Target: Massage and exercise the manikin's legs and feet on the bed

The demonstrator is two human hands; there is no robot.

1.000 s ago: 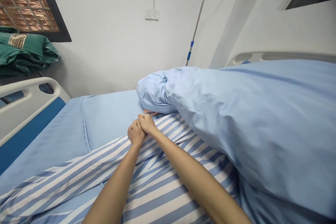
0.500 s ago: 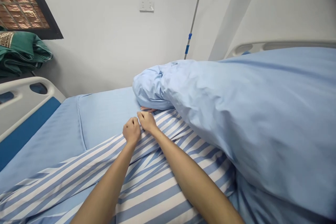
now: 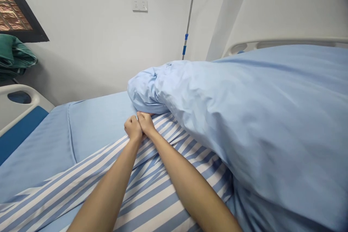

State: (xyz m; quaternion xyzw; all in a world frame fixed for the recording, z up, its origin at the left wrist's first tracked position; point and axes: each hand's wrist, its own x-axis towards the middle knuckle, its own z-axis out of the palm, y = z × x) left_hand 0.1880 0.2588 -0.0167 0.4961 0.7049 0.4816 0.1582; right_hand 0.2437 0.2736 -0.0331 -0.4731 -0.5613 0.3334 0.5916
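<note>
Both hands' grip closed — L hand (image 3: 132, 127) & R hand (image 3: 146, 122) w/ fingers curled in, knuckles up, side by side & looking to touch. They sit at the far edge of the striped cloth (image 3: 152, 201), blue & white; can't tell if fabric is caught inside the fists, as the palms are hidden. Cloth runs from under the hands back twd the wearer, spreading beneath both bare forearms, w/ a long strip off to lower L & more folds to lower R.

Just beyond R hand — the blue quilt (image 3: 244, 112), puffy & bunched, its near corner almost at the knuckles. Sm. pinkish bit under its edge, too little to ID. Quilt covers most of the R side & overlaps the striped cloth.

L of the hands, blue sheet (image 3: 100, 119) on the bed, w/ a seam across it. Far L: white bed board (image 3: 35, 96) w/ dk blue panel; above it a green bundle (image 3: 16, 56) & barred window (image 3: 13, 12). Behind the bed: wall socket (image 3: 140, 5), then hooked metal pole (image 3: 190, 11) w/ blue joints, lower end hidden by quilt.
</note>
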